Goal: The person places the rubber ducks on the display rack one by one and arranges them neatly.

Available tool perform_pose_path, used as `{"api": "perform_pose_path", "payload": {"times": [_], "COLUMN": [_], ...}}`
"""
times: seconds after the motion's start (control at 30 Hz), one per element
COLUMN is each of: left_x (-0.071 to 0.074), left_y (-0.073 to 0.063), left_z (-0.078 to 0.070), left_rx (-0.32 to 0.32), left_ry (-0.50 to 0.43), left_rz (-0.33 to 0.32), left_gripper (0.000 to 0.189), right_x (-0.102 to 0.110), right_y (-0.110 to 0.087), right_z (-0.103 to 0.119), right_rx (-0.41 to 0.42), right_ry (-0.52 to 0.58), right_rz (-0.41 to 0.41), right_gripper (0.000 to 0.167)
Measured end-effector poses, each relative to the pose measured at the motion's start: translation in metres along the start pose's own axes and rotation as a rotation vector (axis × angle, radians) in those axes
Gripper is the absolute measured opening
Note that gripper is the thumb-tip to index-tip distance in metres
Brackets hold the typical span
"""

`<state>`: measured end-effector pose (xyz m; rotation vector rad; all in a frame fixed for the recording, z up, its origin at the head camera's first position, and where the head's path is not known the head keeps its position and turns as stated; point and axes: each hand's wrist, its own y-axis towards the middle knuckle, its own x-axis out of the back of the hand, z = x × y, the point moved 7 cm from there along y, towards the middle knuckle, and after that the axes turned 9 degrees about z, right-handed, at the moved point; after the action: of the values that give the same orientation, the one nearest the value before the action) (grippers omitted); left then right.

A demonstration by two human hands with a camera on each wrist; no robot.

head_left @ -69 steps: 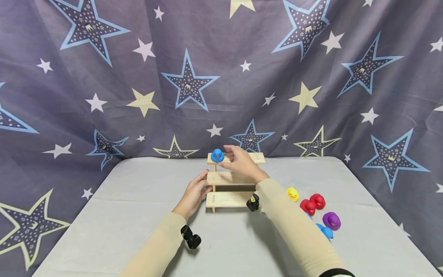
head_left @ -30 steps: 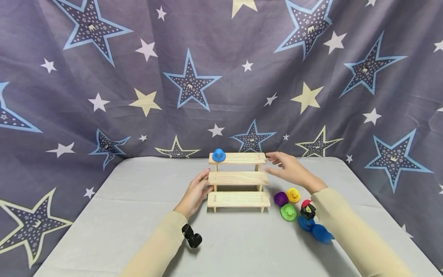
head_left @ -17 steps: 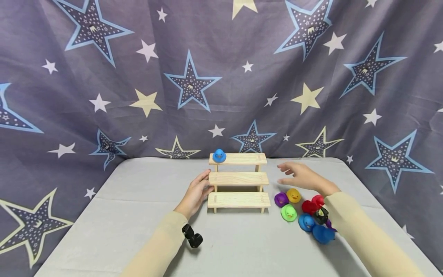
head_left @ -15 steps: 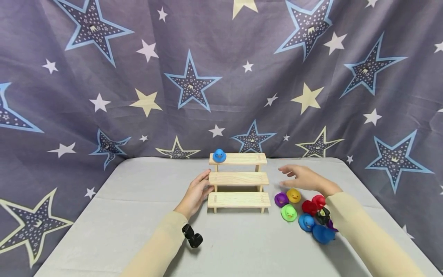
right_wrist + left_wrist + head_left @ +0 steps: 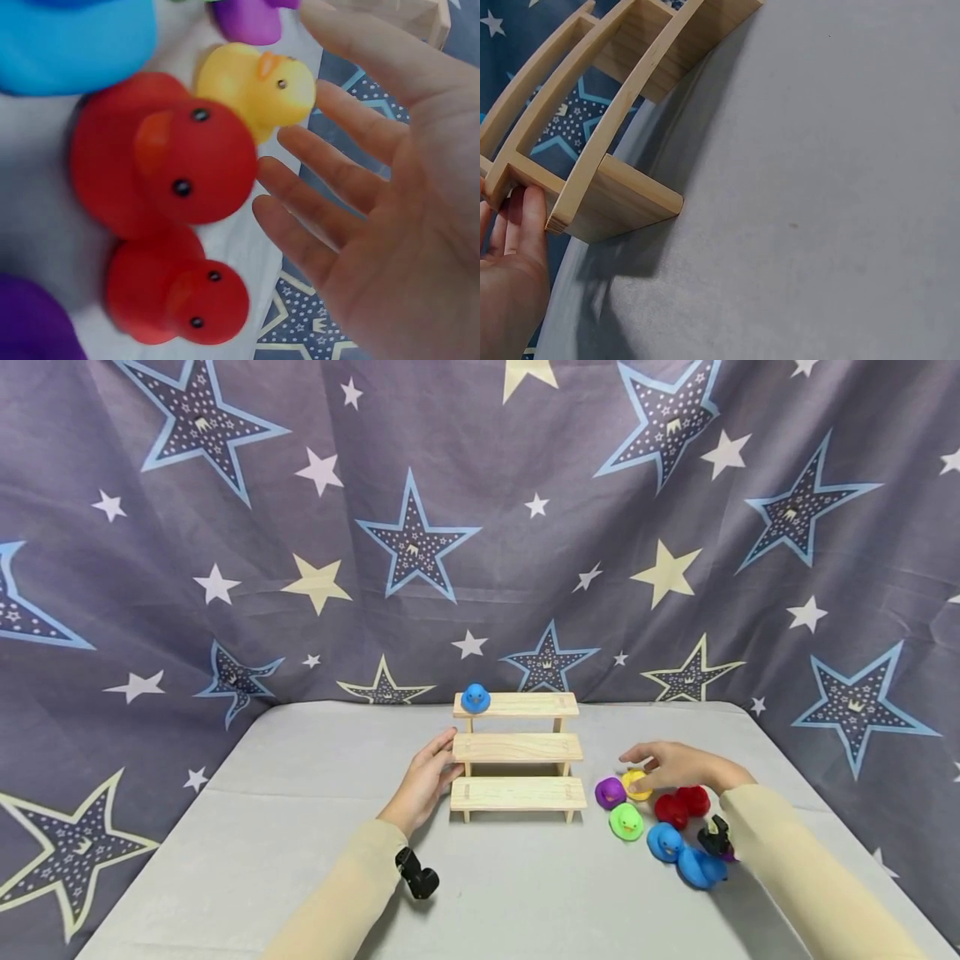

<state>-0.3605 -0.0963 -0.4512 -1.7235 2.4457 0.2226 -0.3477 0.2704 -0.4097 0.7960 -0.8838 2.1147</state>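
Note:
A three-tier wooden stand stands on the table, and a blue rubber duck sits at the left end of its top shelf. My left hand grips the stand's left side at the middle shelf; in the left wrist view its fingers bend against the wood. Right of the stand, my right hand reaches over a yellow rubber duck, thumb and fingers spread apart around it. From the right wrist, the fingertips show close to the yellow duck and a red duck, with nothing held.
Beside the yellow duck lie a purple duck and a green duck. Two red ducks sit under the right forearm's side, with two blue ducks nearer. Another purple duck is partly hidden by the wrist camera. A starry curtain hangs behind.
My right hand has left the blue duck on the top shelf, moved right and then down over the yellow duck. The left hand keeps its place on the stand.

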Motion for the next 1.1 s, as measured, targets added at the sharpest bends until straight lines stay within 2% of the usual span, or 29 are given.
{"api": "perform_pose_path", "payload": {"times": [0.17,0.43,0.8,1.1], "left_x": [0.000,-0.001,-0.001,0.000], "left_y": [-0.001,-0.001,-0.001,0.001], "left_z": [0.002,0.000,0.000,0.000], "left_rx": [0.015,0.017,0.003,-0.020], "left_ry": [-0.001,0.020,0.016,0.004], "left_rz": [-0.008,-0.013,-0.009,0.008], "left_gripper": [0.061,0.059,0.059,0.060], "right_x": [-0.008,-0.012,-0.014,-0.014], "right_y": [0.000,0.004,0.012,0.011], "right_z": [-0.011,-0.023,-0.020,-0.016], "right_rx": [-0.066,-0.083,-0.131,-0.134], "right_ry": [0.015,0.002,-0.121,-0.122], "right_rz": [0.029,0.014,-0.004,0.000], "right_gripper": [0.060,0.062,0.053,0.051]}}
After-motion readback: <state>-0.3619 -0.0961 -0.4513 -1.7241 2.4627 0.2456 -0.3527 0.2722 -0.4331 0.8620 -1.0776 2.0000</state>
